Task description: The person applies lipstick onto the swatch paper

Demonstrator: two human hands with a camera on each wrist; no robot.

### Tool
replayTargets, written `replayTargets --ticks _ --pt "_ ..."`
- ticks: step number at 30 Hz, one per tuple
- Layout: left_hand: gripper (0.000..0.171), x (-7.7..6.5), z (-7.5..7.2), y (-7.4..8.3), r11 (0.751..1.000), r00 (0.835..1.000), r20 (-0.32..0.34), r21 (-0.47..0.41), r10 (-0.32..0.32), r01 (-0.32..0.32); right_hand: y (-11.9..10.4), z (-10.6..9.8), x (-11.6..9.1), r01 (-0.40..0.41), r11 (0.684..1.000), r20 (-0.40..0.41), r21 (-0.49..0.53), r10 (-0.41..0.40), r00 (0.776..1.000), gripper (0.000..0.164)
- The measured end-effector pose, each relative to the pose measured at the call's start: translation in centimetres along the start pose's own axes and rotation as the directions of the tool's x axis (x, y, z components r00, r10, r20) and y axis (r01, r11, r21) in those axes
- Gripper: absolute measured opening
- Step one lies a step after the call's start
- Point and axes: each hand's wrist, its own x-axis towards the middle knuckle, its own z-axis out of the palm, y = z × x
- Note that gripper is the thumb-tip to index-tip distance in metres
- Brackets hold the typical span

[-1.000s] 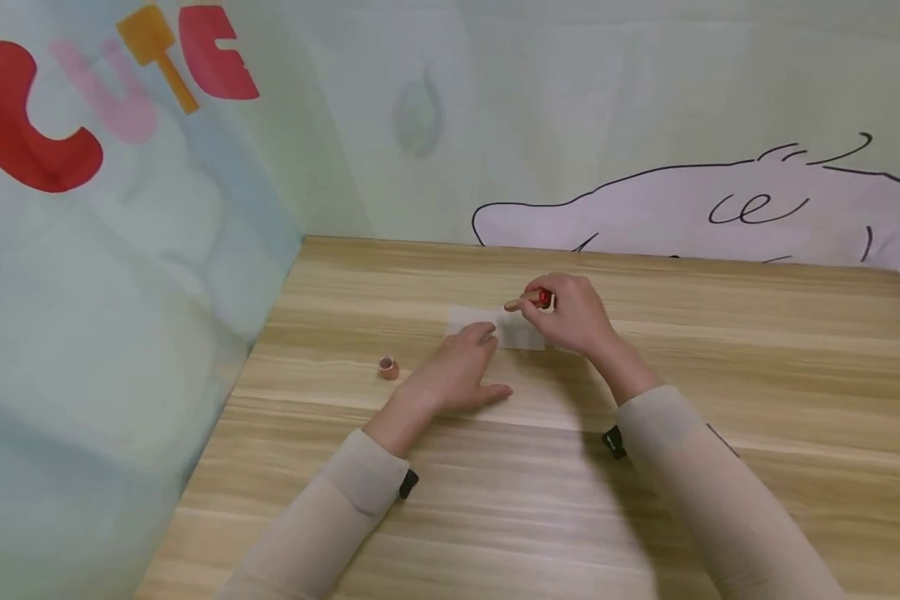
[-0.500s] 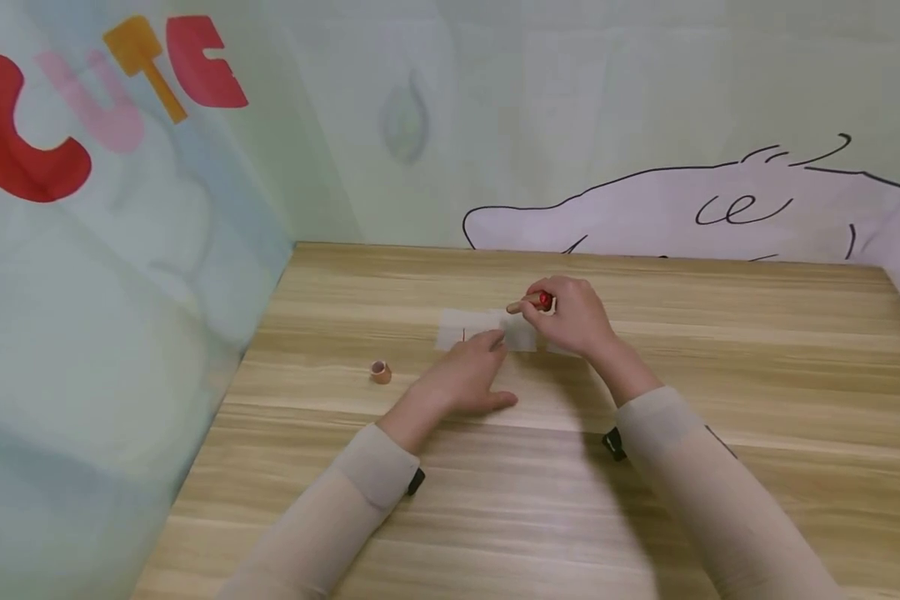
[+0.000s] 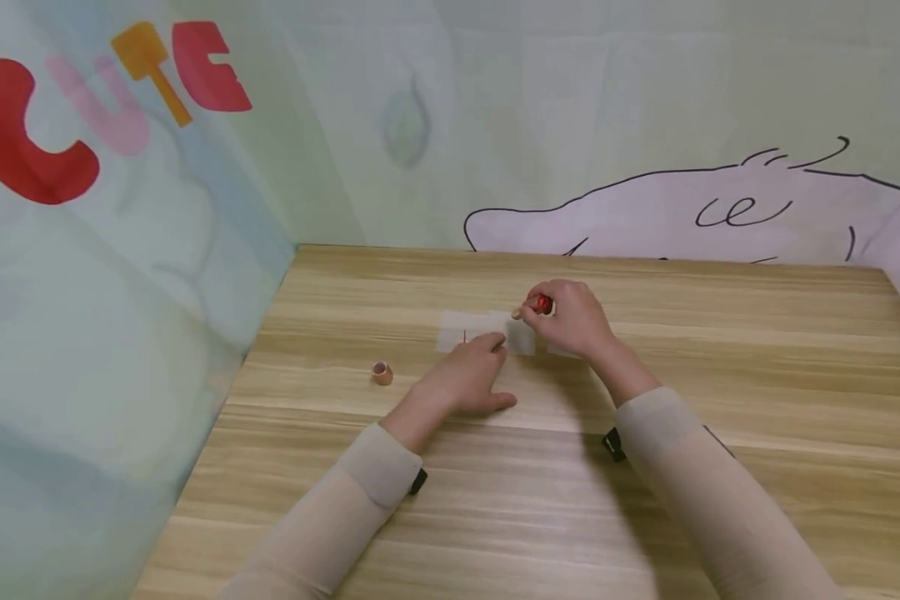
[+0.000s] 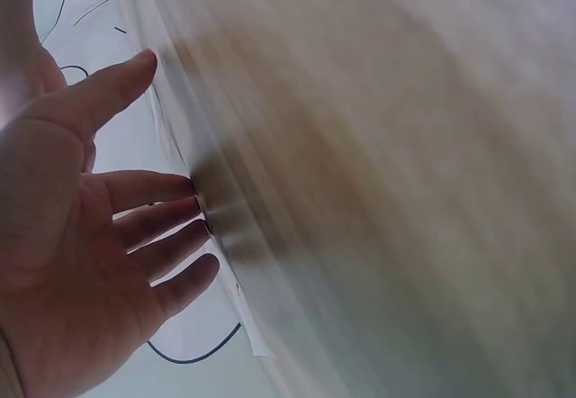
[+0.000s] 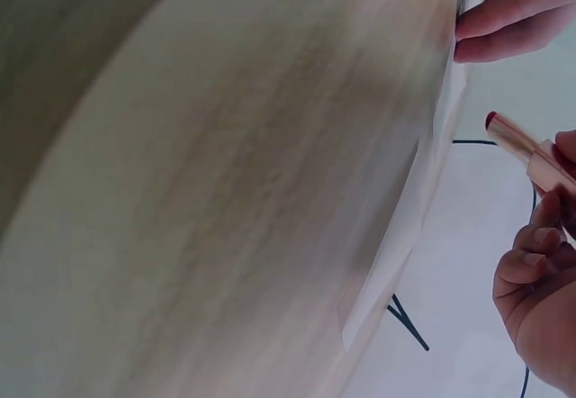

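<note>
My right hand [image 3: 570,317] pinches a lipstick [image 5: 524,144] with a gold tube and a dark red tip, held just above the paper. In the head view its red base end [image 3: 543,304] shows between finger and thumb. My left hand [image 3: 468,375] lies over the near edge of a thin white paper strip [image 3: 521,337]. Its fingertips press down on the strip while the thumb stays spread out. A short red line [image 3: 464,336] marks the strip left of those fingers. To the left, the lipstick cap [image 3: 382,373] lies on the table, its hollow end showing.
Another white paper piece [image 3: 562,351] lies partly hidden beneath my right hand. The wood-grain table [image 3: 330,500] ends at a printed backdrop [image 3: 330,125] along its back and left. Black wrist devices [image 3: 612,444] sit at both sleeves.
My left hand has shifted right along the strip, uncovering the red line. The lipstick stays in my right hand and has tilted slightly, its tip a little lower. The view has shifted slightly.
</note>
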Motion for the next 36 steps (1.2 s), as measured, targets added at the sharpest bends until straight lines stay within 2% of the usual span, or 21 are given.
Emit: replayTargets --ticks 6,12,26,36 --pt "0.079 0.1 0.3 -0.2 1.000 1.000 0.009 0.003 -0.004 0.004 0.1 0.3 0.0 -0.026 1.000 0.059 -0.011 0.026 0.998 0.015" --pt "0.080 0.3 0.4 -0.3 1.000 1.000 0.018 0.004 -0.002 0.001 0.2 0.6 0.1 -0.029 0.999 0.086 -0.017 0.031 0.996 0.016" --pt "0.079 0.2 0.2 -0.2 0.999 1.000 0.003 0.036 0.020 -0.021 -0.4 0.9 0.4 -0.064 0.996 0.125 -0.069 0.073 0.989 0.020" --pt "0.080 0.0 0.4 -0.3 0.999 1.000 0.003 0.038 0.021 -0.021 -0.4 1.2 0.3 -0.041 0.995 0.121 -0.088 0.051 0.991 0.021"
